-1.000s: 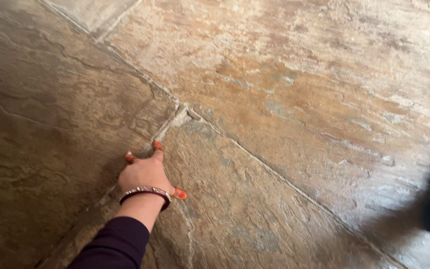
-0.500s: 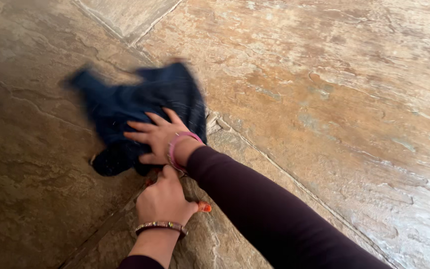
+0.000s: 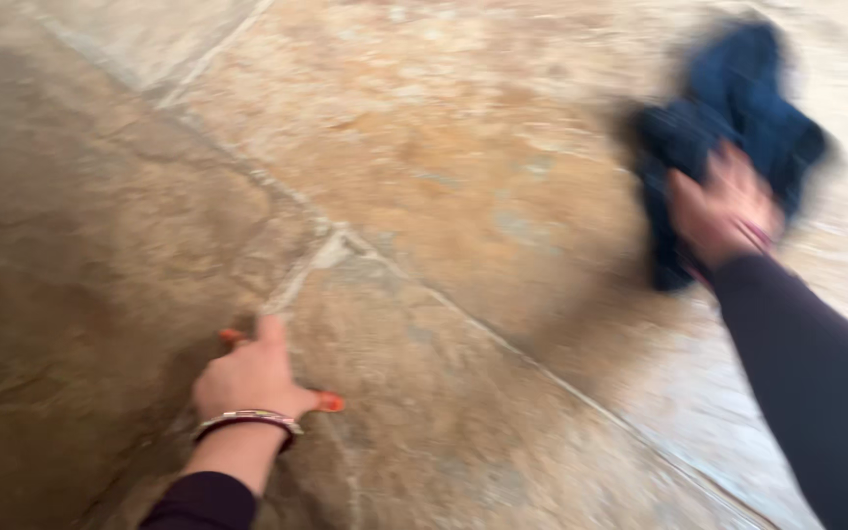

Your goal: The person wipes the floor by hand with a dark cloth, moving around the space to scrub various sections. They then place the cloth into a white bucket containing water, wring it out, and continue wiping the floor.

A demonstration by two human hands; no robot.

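A dark blue cloth (image 3: 728, 108) lies bunched on the brown stone floor (image 3: 444, 167) at the upper right, blurred by motion. My right hand (image 3: 723, 211) presses flat on the cloth's near part, fingers spread over it. My left hand (image 3: 252, 378) rests on the floor at the lower left, beside a pale joint (image 3: 296, 275) between slabs, fingers spread and holding nothing. It wears a bracelet (image 3: 247, 420) at the wrist, and the nails are orange. Both arms are in dark sleeves.
The floor is made of large rough stone slabs with pale joints running diagonally across the view. A lighter, washed-out patch (image 3: 836, 265) shows at the right.
My right hand has swept the blue cloth from the middle left, just above my left hand, across to the upper right. My left hand stays planted on the floor.
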